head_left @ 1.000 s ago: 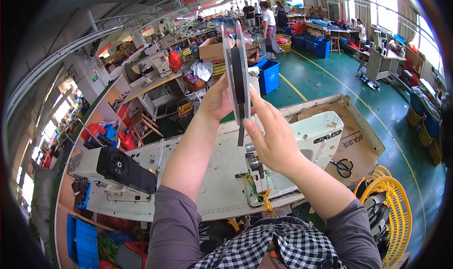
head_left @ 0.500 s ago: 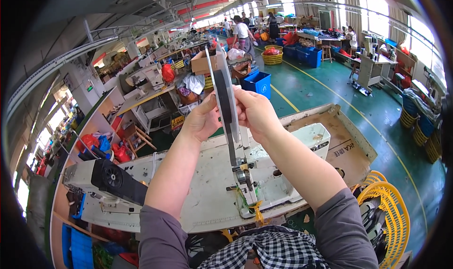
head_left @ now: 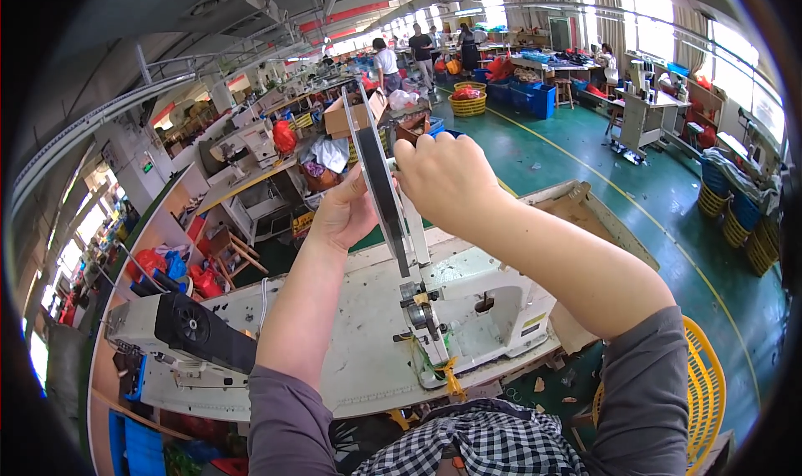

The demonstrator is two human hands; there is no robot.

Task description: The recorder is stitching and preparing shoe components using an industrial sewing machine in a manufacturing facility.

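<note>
**Two hands on a big flat reel**

Head view: A big, thin, dark reel (head_left: 378,179) stands on its edge, high above the white sewing machine (head_left: 468,317). The left hand (head_left: 344,213) lies flat and open against the reel's left side. The right hand (head_left: 447,179) is curled shut at the reel's right side, near its middle; what the fingers pinch is hidden. A yellow basket (head_left: 706,384) sits low on the right. Other people stand far back.
</note>
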